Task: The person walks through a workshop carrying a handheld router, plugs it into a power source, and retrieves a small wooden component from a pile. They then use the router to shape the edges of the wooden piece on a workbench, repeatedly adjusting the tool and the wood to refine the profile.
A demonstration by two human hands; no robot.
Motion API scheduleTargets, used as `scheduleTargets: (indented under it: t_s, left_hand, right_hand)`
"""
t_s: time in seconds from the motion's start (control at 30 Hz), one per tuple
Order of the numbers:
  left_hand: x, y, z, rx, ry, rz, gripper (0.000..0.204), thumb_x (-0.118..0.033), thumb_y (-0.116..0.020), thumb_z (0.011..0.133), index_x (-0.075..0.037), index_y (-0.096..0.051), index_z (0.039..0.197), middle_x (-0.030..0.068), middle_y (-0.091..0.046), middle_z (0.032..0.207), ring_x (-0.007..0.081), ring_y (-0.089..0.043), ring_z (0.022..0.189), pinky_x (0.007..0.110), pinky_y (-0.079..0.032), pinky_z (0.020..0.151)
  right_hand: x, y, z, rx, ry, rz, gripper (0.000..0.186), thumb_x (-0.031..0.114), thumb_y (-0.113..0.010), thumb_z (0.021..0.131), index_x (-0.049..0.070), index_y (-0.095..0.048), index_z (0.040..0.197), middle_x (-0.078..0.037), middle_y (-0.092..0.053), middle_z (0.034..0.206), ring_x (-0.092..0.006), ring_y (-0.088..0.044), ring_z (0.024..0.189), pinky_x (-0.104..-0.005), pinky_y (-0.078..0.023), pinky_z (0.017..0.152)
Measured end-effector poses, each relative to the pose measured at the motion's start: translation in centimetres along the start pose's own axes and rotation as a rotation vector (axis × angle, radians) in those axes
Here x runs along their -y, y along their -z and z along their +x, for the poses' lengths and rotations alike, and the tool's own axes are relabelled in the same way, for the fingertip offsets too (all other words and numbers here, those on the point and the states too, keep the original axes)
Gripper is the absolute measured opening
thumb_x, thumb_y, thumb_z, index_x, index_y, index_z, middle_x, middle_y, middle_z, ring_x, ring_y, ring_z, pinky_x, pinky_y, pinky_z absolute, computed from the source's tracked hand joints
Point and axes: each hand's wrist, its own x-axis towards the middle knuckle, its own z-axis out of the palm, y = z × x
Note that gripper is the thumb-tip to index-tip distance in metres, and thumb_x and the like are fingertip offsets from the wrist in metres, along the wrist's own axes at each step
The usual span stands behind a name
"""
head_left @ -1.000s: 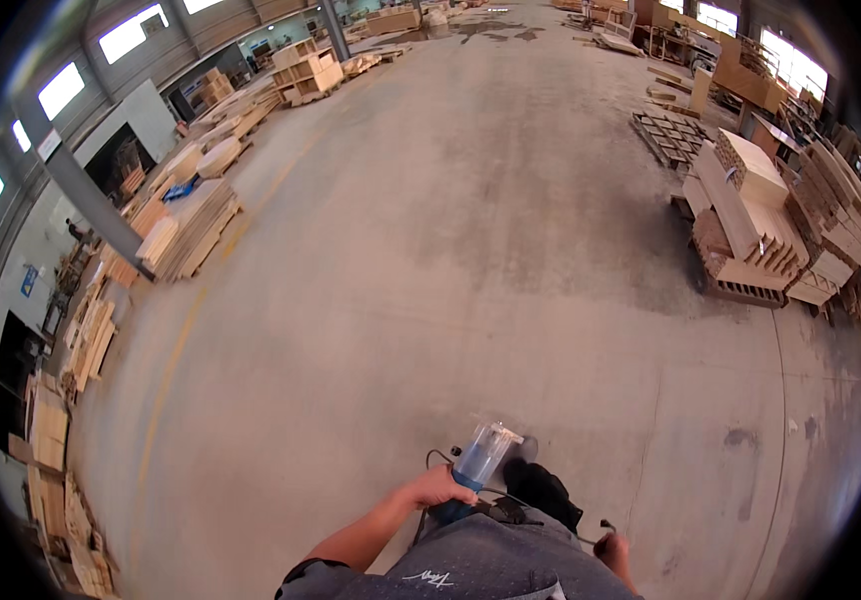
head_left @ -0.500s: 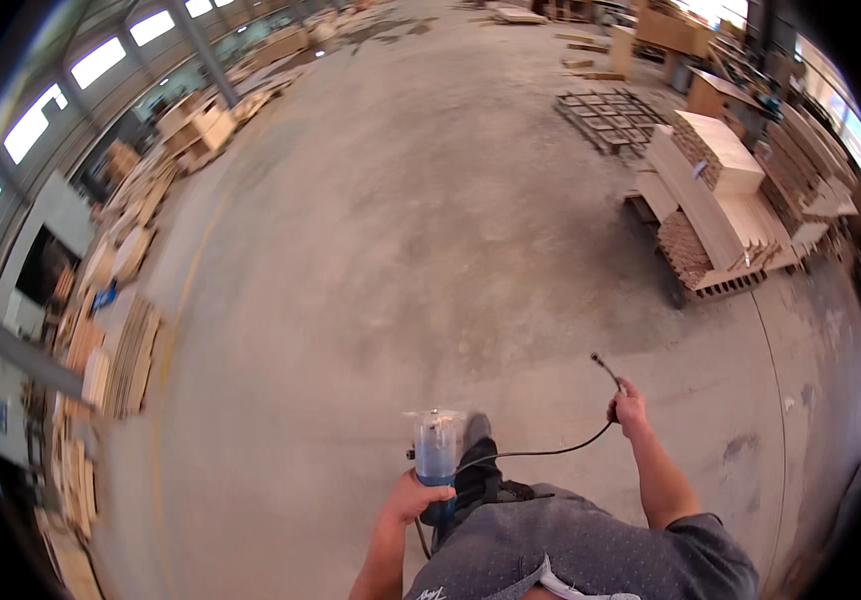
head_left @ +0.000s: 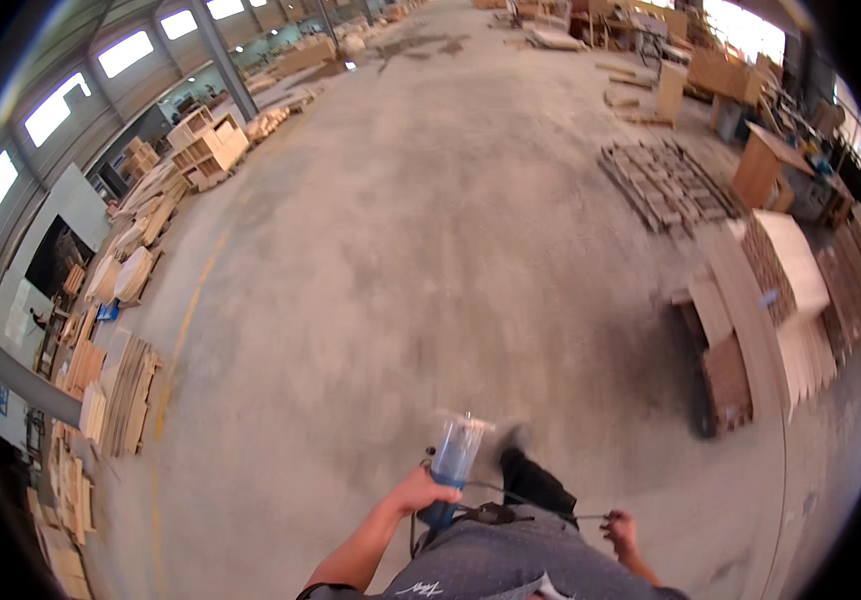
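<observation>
My left hand [head_left: 421, 490] is closed round a power tool [head_left: 456, 450] with a blue body and a clear, wide-rimmed top section, held upright in front of my waist. A dark cord [head_left: 511, 496] runs from near it across my body. My right hand [head_left: 623, 528], low at my right side, is closed on the cord near its end. My dark-trousered leg [head_left: 536, 480] shows behind the cord, with a blurred shoe.
Concrete floor [head_left: 421, 270] stretches ahead with a yellow line at left. Timber stacks [head_left: 121, 390], wooden crates [head_left: 213, 150] and a column [head_left: 26, 375] line the left. On the right are stacked boards [head_left: 781, 290], a slatted pallet [head_left: 666, 185] and cabinets.
The right-hand board stack and pallet have come nearer and lower in view as I move forward. My right hand swung up with the cord, then dropped again; my left hand still holds the tool.
</observation>
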Motion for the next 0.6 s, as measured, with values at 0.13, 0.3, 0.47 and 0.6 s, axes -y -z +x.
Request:
scheduleTargets:
  t_s: [0.13, 0.3, 0.47, 0.6]
  left_hand:
    - [-9.7, 4.2, 11.1, -0.009, -0.051, 0.008, 0.052, -0.021, -0.085, 0.068, 0.0, -0.067, 0.112, 0.0084, -0.07, 0.103, 0.0169, -0.064, 0.095, 0.034, -0.051, 0.089]
    - [-22.1, 10.9, 21.0, -0.118, -0.062, -0.085, 0.05, -0.017, -0.086, 0.068, 0.0, -0.068, 0.112, 0.0075, -0.07, 0.102, 0.0159, -0.066, 0.092, 0.033, -0.053, 0.088]
    - [-31.7, 18.1, 36.6, -0.117, -0.025, -0.159, 0.047, -0.014, -0.086, 0.068, 0.0, -0.068, 0.109, 0.007, -0.071, 0.097, 0.0159, -0.068, 0.086, 0.034, -0.055, 0.083]
    - [-40.6, 25.0, 47.8, -0.112, 0.012, -0.165, 0.046, -0.013, -0.086, 0.066, 0.001, -0.068, 0.106, 0.0067, -0.071, 0.095, 0.017, -0.068, 0.084, 0.035, -0.056, 0.08]
  right_hand:
    - [9.0, -3.4, 17.7, -0.094, 0.307, -0.585, 0.014, 0.014, -0.062, 0.09, 0.003, -0.07, 0.09, -0.01, -0.069, 0.071, -0.0218, -0.067, 0.061, -0.0352, -0.051, 0.053]
    - [40.0, -13.5, 24.6, -0.24, 0.71, -0.517, 0.032, 0.035, -0.061, 0.093, 0.006, -0.065, 0.105, -0.019, -0.067, 0.09, -0.0343, -0.066, 0.089, -0.0448, -0.052, 0.082]
    - [58.4, -18.3, 37.6, -0.44, 0.969, -0.592, 0.032, 0.032, -0.064, 0.093, 0.01, -0.06, 0.116, -0.022, -0.056, 0.116, -0.0406, -0.052, 0.111, -0.0487, -0.046, 0.094]
    - [67.5, -22.7, 40.9, -0.566, 0.761, -0.512, 0.033, 0.032, -0.069, 0.092, 0.007, -0.062, 0.112, -0.02, -0.05, 0.127, -0.0401, -0.049, 0.122, -0.0453, -0.044, 0.102]
